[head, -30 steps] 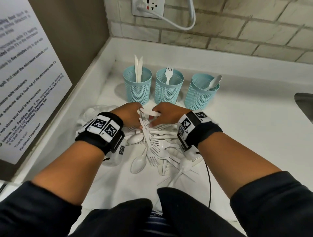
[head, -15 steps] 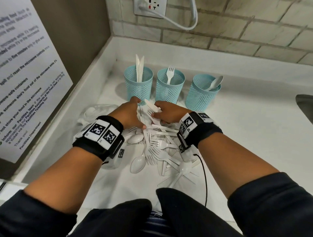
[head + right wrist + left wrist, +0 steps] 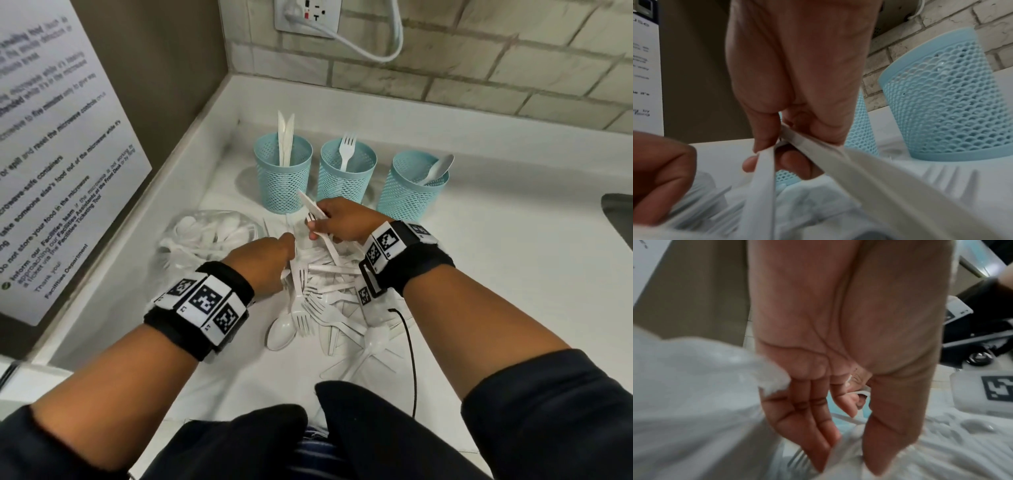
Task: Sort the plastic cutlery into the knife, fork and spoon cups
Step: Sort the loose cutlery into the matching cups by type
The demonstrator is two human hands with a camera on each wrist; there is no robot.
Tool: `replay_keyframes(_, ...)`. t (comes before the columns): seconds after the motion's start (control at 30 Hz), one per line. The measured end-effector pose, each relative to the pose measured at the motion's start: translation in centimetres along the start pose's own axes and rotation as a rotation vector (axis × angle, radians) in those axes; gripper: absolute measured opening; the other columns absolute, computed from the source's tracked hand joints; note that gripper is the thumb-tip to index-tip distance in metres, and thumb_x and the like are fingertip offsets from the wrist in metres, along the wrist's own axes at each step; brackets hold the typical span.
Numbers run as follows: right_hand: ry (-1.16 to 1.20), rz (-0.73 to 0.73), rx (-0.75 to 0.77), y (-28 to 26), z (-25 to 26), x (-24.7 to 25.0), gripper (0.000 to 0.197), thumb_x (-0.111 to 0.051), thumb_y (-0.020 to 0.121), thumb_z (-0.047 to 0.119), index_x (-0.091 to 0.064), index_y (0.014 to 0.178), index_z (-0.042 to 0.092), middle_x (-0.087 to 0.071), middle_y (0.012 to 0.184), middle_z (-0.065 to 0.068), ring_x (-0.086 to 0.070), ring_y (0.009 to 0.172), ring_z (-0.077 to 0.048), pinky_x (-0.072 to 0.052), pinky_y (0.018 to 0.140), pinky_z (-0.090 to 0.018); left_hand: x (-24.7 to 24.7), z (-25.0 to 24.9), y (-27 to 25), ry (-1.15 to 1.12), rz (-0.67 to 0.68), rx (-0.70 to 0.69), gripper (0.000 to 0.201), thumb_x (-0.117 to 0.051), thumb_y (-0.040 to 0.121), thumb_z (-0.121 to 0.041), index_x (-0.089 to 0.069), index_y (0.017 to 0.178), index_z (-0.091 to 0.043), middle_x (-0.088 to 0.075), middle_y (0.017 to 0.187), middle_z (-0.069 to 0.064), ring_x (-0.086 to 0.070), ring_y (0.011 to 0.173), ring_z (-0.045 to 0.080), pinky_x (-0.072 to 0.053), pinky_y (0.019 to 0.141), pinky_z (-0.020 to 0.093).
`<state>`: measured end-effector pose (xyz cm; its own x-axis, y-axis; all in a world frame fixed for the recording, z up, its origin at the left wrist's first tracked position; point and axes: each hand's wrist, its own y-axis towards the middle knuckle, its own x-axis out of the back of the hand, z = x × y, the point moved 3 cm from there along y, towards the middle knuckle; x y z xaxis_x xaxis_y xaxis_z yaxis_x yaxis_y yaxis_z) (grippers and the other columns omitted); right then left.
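Three blue mesh cups stand in a row at the back: the knife cup (image 3: 283, 171), the fork cup (image 3: 347, 171) and the spoon cup (image 3: 414, 186). Loose white cutlery lies in a pile (image 3: 329, 301) in front of them. My right hand (image 3: 313, 226) is just before the fork cup and pinches two white pieces (image 3: 764, 178); one is a knife (image 3: 310, 205) whose blade points up and left. My left hand (image 3: 274, 260) reaches down into the pile's left side. Its fingers (image 3: 818, 434) and thumb are straight, and their tips touch the cutlery.
A clear plastic bag (image 3: 205, 236) with more cutlery lies left of the pile, against the raised counter edge. A wall notice (image 3: 51, 154) fills the left side. A sink rim (image 3: 616, 219) shows at far right. A black cable (image 3: 409, 349) runs across the counter.
The hands, close together over the pile before, have parted. The right hand lifted the knife toward the cups; the left drew back and down into the pile.
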<state>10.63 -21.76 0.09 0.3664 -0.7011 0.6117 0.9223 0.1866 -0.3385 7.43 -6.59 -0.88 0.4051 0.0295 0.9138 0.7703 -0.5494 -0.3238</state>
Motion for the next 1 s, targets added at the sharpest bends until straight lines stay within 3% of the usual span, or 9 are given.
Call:
replay_keyframes(0.1,0.201,-0.025,-0.005,-0.2,0.1,0.3,0.004,-0.044,0.099,0.017,-0.047,0.097,0.014,-0.063,0.078,-0.001,-0.061,0.068,-0.012,-0.05,0.058,-0.023,1.4,0.1,0.2,-0.125,-0.023,0.007,0.03,-0.05,0.084,-0.005,-0.05,0.112,-0.017,-0.058,0.103,0.004,-0.049,0.087,0.017,-0.039,0.075,0.026)
replay_keyframes(0.2,0.375,-0.042,0.015,-0.4,0.6,0.7,0.005,-0.04,0.1,0.018,-0.045,0.101,0.018,-0.063,0.079,-0.005,-0.066,0.068,-0.016,-0.055,0.067,-0.032,3.8,0.1,0.4,-0.303,-0.155,0.005,0.019,-0.05,0.085,-0.006,-0.054,0.095,-0.022,-0.063,0.095,0.001,-0.054,0.081,0.014,-0.04,0.069,0.022)
replay_keyframes(0.27,0.446,-0.035,0.036,-0.5,0.9,1.1,0.006,-0.039,0.1,0.016,-0.045,0.1,0.017,-0.063,0.078,-0.007,-0.068,0.064,-0.016,-0.057,0.062,-0.03,4.6,0.3,0.5,-0.339,-0.156,-0.002,0.018,-0.057,0.084,-0.009,-0.053,0.095,-0.022,-0.063,0.092,0.0,-0.055,0.08,0.014,-0.04,0.067,0.022)
replay_keyframes(0.4,0.46,-0.013,0.066,-0.7,1.2,1.5,0.008,-0.039,0.1,0.015,-0.045,0.1,0.02,-0.062,0.078,-0.007,-0.069,0.063,-0.015,-0.056,0.057,-0.027,2.6,0.6,0.3,-0.13,0.087,0.059,0.044,-0.078,0.071,-0.027,-0.048,0.103,-0.022,-0.052,0.089,-0.006,-0.052,0.085,0.015,-0.039,0.072,0.024)
replay_keyframes(0.53,0.465,-0.026,0.064,-0.7,1.0,1.2,0.007,-0.039,0.1,0.014,-0.044,0.101,0.019,-0.061,0.078,-0.008,-0.069,0.064,-0.017,-0.057,0.059,-0.027,0.8,0.4,0.3,0.005,0.054,0.093,0.053,-0.076,0.073,-0.025,-0.046,0.116,-0.018,-0.05,0.094,-0.004,-0.05,0.086,0.017,-0.039,0.07,0.025)
replay_keyframes(0.67,0.455,-0.032,0.042,-0.6,1.0,1.1,0.009,-0.039,0.1,0.014,-0.045,0.094,0.019,-0.062,0.079,-0.008,-0.069,0.067,-0.019,-0.058,0.062,-0.03,0.8,-0.1,0.3,0.103,-0.003,0.036,0.033,-0.065,0.083,-0.022,-0.054,0.112,-0.012,-0.059,0.112,0.004,-0.055,0.104,0.023,-0.04,0.076,0.025)
replay_keyframes(0.8,0.459,-0.038,0.025,-0.7,0.8,1.3,0.013,-0.037,0.101,0.012,-0.045,0.092,0.018,-0.06,0.079,-0.008,-0.067,0.072,-0.025,-0.056,0.071,-0.038,2.1,0.4,0.3,0.02,-0.032,0.035,0.016,-0.064,0.081,-0.019,-0.065,0.096,-0.015,-0.063,0.094,-0.003,-0.059,0.093,0.019,-0.045,0.077,0.027)
replay_keyframes(0.9,0.452,-0.033,0.034,-0.6,1.0,1.2,0.014,-0.036,0.101,0.011,-0.044,0.092,0.018,-0.059,0.076,-0.007,-0.066,0.07,-0.024,-0.056,0.07,-0.036,4.1,0.4,0.2,-0.092,-0.094,-0.018,0.01,-0.066,0.08,-0.019,-0.069,0.09,-0.018,-0.063,0.085,-0.005,-0.057,0.082,0.014,-0.042,0.073,0.024)
replay_keyframes(1.0,0.436,-0.039,0.039,-0.4,1.1,1.0,0.009,-0.037,0.1,0.008,-0.044,0.1,0.013,-0.061,0.076,-0.007,-0.065,0.068,-0.02,-0.057,0.065,-0.029,6.3,0.2,0.1,-0.356,-0.174,-0.047,0.004,-0.067,0.083,-0.022,-0.067,0.085,-0.018,-0.066,0.086,-0.002,-0.058,0.078,0.01,-0.043,0.071,0.023)
